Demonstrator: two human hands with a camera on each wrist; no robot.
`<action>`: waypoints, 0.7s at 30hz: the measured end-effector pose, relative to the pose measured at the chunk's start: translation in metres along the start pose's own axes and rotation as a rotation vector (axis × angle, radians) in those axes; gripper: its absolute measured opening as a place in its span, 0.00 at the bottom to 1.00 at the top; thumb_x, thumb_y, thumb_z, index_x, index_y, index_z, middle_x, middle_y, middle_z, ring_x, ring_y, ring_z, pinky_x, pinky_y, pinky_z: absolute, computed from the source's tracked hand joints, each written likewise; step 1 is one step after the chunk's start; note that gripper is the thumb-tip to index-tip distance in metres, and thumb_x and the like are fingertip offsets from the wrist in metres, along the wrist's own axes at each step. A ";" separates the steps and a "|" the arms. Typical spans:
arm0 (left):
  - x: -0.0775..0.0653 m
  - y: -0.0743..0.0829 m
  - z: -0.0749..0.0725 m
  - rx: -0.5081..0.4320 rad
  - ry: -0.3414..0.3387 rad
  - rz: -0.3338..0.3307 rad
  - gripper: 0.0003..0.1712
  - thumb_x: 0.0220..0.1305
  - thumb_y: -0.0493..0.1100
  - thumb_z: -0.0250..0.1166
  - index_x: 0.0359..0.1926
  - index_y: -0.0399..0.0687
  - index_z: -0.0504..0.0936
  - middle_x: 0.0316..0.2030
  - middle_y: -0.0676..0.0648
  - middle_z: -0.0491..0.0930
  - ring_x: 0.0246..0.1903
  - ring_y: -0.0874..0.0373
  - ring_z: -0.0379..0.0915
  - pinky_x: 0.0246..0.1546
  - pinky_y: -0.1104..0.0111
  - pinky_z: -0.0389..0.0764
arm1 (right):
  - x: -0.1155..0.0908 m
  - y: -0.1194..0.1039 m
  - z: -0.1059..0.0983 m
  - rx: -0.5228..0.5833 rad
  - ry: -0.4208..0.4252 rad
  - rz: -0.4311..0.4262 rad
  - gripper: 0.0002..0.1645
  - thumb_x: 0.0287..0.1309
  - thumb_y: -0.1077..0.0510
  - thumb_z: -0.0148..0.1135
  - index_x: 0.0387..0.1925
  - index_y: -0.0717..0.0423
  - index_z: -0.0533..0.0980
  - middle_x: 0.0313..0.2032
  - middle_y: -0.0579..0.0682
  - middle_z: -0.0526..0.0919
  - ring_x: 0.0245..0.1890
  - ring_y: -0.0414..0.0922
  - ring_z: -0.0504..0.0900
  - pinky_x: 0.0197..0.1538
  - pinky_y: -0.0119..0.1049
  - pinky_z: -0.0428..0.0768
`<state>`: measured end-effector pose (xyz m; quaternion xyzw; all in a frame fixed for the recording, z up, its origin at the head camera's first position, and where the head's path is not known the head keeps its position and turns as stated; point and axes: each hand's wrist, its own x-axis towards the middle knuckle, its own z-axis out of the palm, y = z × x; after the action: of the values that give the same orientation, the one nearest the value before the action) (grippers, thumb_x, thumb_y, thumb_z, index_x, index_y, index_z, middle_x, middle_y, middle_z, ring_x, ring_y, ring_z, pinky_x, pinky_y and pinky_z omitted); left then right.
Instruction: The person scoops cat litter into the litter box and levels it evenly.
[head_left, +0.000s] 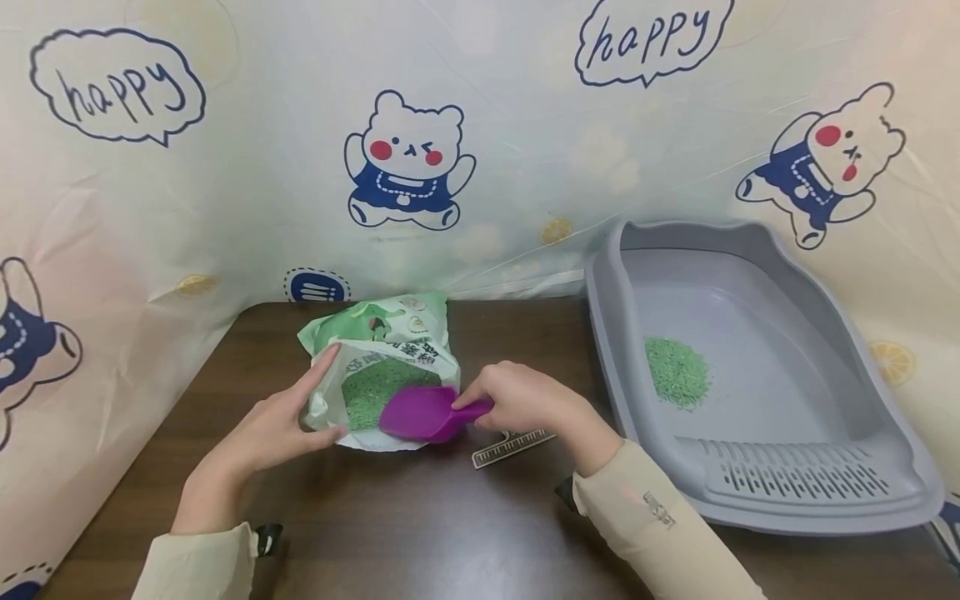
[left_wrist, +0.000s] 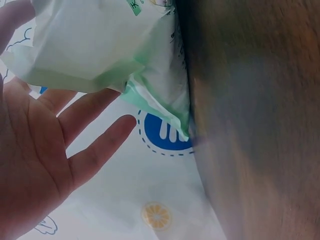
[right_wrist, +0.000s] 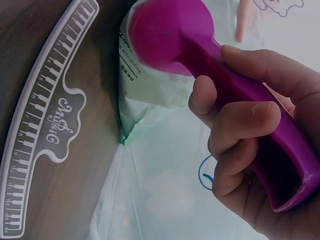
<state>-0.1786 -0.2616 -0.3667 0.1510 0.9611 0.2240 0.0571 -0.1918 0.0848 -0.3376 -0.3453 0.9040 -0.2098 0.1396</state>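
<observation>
A green and white bag (head_left: 393, 329) lies on the table with its mouth toward me, green pellets (head_left: 371, 392) showing inside. My left hand (head_left: 273, 429) is spread at the left side of the bag mouth, thumb and index finger at its edge; in the left wrist view its fingers (left_wrist: 95, 115) reach out fairly straight beside the bag. With my right hand (head_left: 525, 400) I grip the handle of a purple scoop (head_left: 420, 414). The scoop's bowl overlaps the front right of the bag opening. In the right wrist view the fingers curl round the handle (right_wrist: 250, 115).
A grey litter box (head_left: 757, 333) stands on the right, with a small pile of green pellets (head_left: 677, 372) in it. A ruler with a piano-key pattern (head_left: 510, 448) lies beneath my right forearm. Behind the brown table (head_left: 420, 525) hangs a printed cloth (head_left: 517, 158).
</observation>
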 end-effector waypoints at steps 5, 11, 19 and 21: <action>0.000 0.000 -0.001 0.023 0.010 0.011 0.64 0.55 0.62 0.72 0.78 0.75 0.35 0.63 0.27 0.71 0.44 0.42 0.79 0.41 0.47 0.78 | 0.004 0.000 0.004 0.023 0.009 0.004 0.21 0.55 0.63 0.67 0.51 0.46 0.85 0.29 0.43 0.84 0.20 0.35 0.68 0.25 0.28 0.68; 0.000 0.000 -0.001 0.021 0.014 0.013 0.64 0.54 0.62 0.72 0.78 0.75 0.35 0.62 0.28 0.73 0.43 0.44 0.79 0.40 0.48 0.78 | 0.011 -0.002 0.013 0.029 0.038 -0.014 0.21 0.56 0.62 0.68 0.52 0.47 0.85 0.33 0.45 0.87 0.23 0.36 0.68 0.26 0.27 0.67; 0.000 0.001 0.000 0.002 0.003 0.008 0.64 0.54 0.62 0.72 0.78 0.76 0.35 0.63 0.28 0.72 0.46 0.42 0.79 0.42 0.46 0.78 | 0.021 0.001 0.029 0.043 0.091 -0.004 0.22 0.56 0.61 0.69 0.54 0.46 0.84 0.41 0.43 0.89 0.25 0.37 0.68 0.28 0.28 0.68; 0.000 0.001 0.000 0.002 0.003 0.007 0.64 0.54 0.62 0.72 0.78 0.76 0.35 0.63 0.28 0.72 0.46 0.42 0.78 0.43 0.45 0.78 | 0.023 0.002 0.034 0.049 0.107 -0.004 0.22 0.56 0.60 0.69 0.54 0.46 0.84 0.37 0.43 0.88 0.25 0.37 0.68 0.28 0.28 0.68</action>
<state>-0.1782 -0.2603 -0.3664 0.1542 0.9608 0.2237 0.0547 -0.1959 0.0608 -0.3709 -0.3319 0.9040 -0.2505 0.0991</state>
